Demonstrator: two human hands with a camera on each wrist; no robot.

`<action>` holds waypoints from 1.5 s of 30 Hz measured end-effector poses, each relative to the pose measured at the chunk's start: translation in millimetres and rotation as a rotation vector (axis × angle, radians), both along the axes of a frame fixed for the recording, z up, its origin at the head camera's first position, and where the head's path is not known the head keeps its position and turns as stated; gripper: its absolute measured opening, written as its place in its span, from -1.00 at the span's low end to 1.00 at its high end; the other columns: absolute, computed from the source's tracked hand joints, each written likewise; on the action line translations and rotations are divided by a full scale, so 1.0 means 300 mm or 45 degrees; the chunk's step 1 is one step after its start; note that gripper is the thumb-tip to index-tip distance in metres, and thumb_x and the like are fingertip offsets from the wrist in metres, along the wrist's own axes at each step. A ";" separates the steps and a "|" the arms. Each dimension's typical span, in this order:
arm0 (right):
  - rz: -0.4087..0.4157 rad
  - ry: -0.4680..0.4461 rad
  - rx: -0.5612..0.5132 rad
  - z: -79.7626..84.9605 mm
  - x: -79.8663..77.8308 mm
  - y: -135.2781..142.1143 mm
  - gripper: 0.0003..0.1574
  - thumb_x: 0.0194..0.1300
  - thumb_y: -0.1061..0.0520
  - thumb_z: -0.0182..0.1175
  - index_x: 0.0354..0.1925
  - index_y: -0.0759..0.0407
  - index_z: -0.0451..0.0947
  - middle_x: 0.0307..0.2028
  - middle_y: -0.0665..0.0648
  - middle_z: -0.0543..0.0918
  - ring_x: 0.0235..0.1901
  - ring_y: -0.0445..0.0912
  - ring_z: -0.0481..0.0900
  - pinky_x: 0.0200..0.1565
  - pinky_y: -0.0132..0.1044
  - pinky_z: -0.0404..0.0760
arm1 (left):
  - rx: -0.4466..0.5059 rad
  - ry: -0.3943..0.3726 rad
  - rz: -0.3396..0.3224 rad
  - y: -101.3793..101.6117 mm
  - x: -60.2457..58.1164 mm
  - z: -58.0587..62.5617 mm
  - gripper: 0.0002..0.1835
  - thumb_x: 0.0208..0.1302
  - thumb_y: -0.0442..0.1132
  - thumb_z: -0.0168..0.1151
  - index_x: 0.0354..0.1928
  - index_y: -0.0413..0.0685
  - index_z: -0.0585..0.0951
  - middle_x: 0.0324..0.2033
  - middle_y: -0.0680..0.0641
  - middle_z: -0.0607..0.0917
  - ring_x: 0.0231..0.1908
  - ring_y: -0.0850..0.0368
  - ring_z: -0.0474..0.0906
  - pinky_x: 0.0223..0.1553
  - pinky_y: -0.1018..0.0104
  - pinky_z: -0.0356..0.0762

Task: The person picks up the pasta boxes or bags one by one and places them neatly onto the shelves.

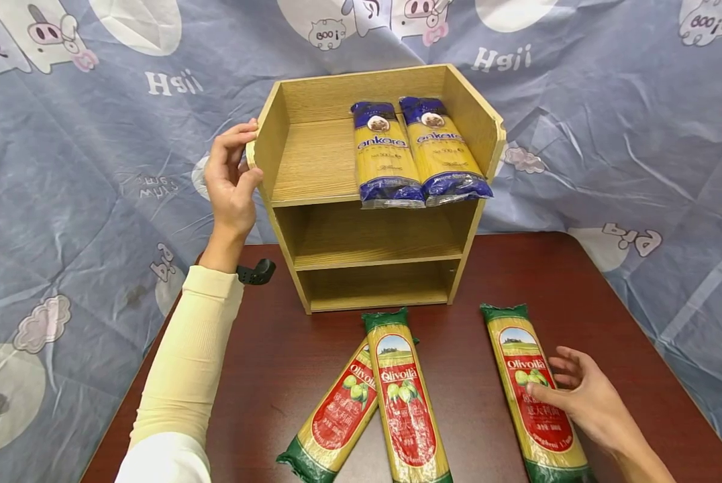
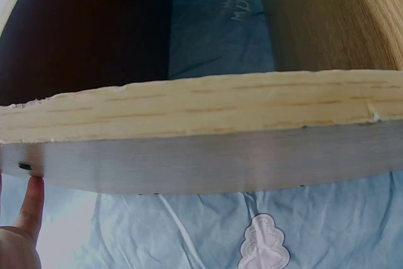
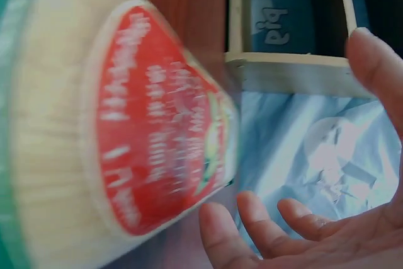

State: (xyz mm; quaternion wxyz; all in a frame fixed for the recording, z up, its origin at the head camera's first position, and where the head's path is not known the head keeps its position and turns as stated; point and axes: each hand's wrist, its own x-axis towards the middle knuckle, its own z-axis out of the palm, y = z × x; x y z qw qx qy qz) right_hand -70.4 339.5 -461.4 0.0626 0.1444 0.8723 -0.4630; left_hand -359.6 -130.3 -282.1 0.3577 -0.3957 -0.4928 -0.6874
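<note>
At the upper left, my left hand [image 1: 231, 181] holds the side panel of a small wooden shelf [image 1: 370, 263], thumb by its front edge. One finger [image 2: 31, 209] touches the panel's outer face in the left wrist view; the rest of that hand is mostly out of that frame. My right hand [image 1: 587, 396] is beside a green-ended spaghetti packet [image 1: 533, 396], its thumb over the label and its fingers spread along the right side. In the right wrist view the fingers [image 3: 220, 234] stand apart, not closed round the packet [image 3: 151, 130].
Two blue-and-yellow pasta packets, a left one [image 1: 388, 154] and a right one [image 1: 442, 151], lie on the shelf's top tier. Two more green-ended packets cross on the dark red table [image 1: 258, 376]: an upper one [image 1: 406, 402] over a slanted one [image 1: 339, 419]. Patterned blue cloth [image 1: 125, 154] hangs behind.
</note>
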 end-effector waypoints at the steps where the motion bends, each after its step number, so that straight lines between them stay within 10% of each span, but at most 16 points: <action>1: -0.001 -0.009 0.010 -0.008 0.003 0.003 0.32 0.23 -0.02 0.45 0.49 0.56 -0.18 0.34 0.60 0.22 0.18 0.38 0.36 -0.21 -0.39 0.55 | 0.001 0.000 0.000 -0.001 0.000 -0.001 -0.52 -0.08 -0.37 0.18 -0.03 -0.44 0.57 0.08 -0.35 0.57 0.28 -0.24 0.46 0.26 0.02 0.50; 17: -0.079 -0.290 0.248 -0.097 0.009 0.000 0.49 -0.06 -0.08 0.60 0.37 0.71 -0.11 0.09 0.63 0.39 -0.05 0.32 0.55 -0.13 0.10 0.61 | 0.011 -0.006 -0.003 -0.005 0.003 -0.001 -0.52 -0.11 -0.40 0.15 -0.03 -0.44 0.57 0.08 -0.36 0.56 0.28 -0.26 0.45 0.26 0.00 0.50; 29: -0.068 -0.282 0.278 -0.088 0.005 -0.013 -0.10 0.01 -0.07 0.52 -0.01 0.60 0.40 -0.43 0.16 0.62 -0.49 -0.03 0.59 -0.48 -0.18 0.59 | 0.017 -0.021 0.016 -0.015 0.004 0.007 -0.51 -0.15 -0.43 0.09 -0.05 -0.42 0.57 0.07 -0.34 0.57 0.27 -0.25 0.46 0.15 0.12 0.59; 40: -0.089 -0.326 0.064 -0.101 0.028 -0.029 -0.31 0.21 -0.03 0.39 -0.04 0.57 0.47 -0.48 0.12 0.64 -0.54 -0.01 0.66 -0.48 -0.15 0.67 | 0.007 0.000 -0.007 -0.006 -0.001 0.007 -0.51 -0.13 -0.40 0.13 -0.04 -0.47 0.56 0.08 -0.36 0.57 0.28 -0.26 0.45 0.23 0.04 0.53; 45: 0.040 -0.295 -0.409 -0.119 0.055 -0.007 -0.44 0.41 0.10 0.22 0.05 0.61 0.39 -0.35 0.20 0.72 -0.39 0.11 0.75 -0.31 -0.03 0.76 | 0.002 0.018 -0.032 -0.003 0.001 0.004 -0.52 -0.08 -0.38 0.19 -0.02 -0.46 0.56 0.09 -0.36 0.56 0.29 -0.26 0.44 0.28 0.00 0.48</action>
